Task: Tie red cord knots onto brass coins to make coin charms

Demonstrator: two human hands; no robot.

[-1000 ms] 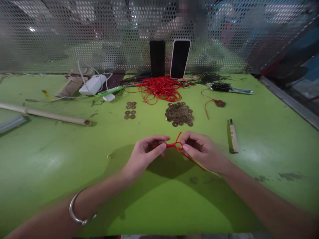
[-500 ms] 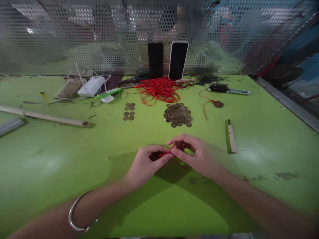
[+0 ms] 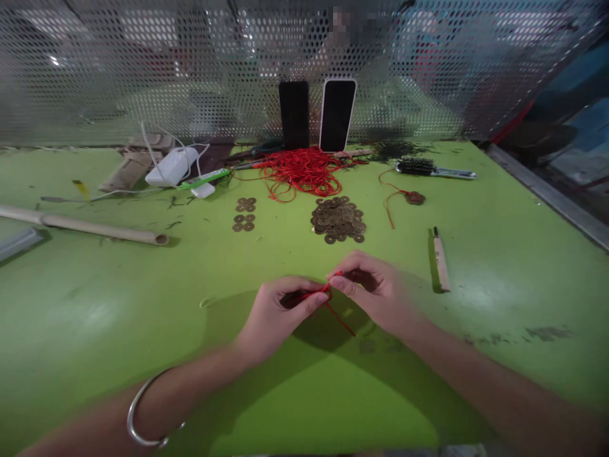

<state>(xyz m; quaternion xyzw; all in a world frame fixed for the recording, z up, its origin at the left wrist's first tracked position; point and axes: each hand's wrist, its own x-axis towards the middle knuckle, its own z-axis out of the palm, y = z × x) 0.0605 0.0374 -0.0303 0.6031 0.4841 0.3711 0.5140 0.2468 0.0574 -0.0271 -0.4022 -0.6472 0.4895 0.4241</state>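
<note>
A red cord (image 3: 340, 319) runs between my two hands over the near middle of the table, one loose end hanging down to the right. My left hand (image 3: 280, 317) pinches it between thumb and forefinger; part of the cord is hidden inside the palm. Just to the right, my right hand (image 3: 373, 292) grips another stretch of it at the fingertips. Beyond the hands lies a heap of brass-coloured holed coins (image 3: 337, 219). Two small groups of similar coins (image 3: 243, 222) lie flat to its left.
A tangle of red cord (image 3: 304, 171) lies before two upright phones (image 3: 337, 114). To the right are a hairbrush (image 3: 432, 170), a corded coin piece (image 3: 415, 198) and a wooden-handled tool (image 3: 441, 263). At left are a bamboo tube (image 3: 104, 230) and a white adapter (image 3: 174, 166). Perforated metal (image 3: 190, 76) closes the back.
My right hand has drawn slightly up and away from the left, with cord showing between them. The loose end now hangs straighter and lower.
</note>
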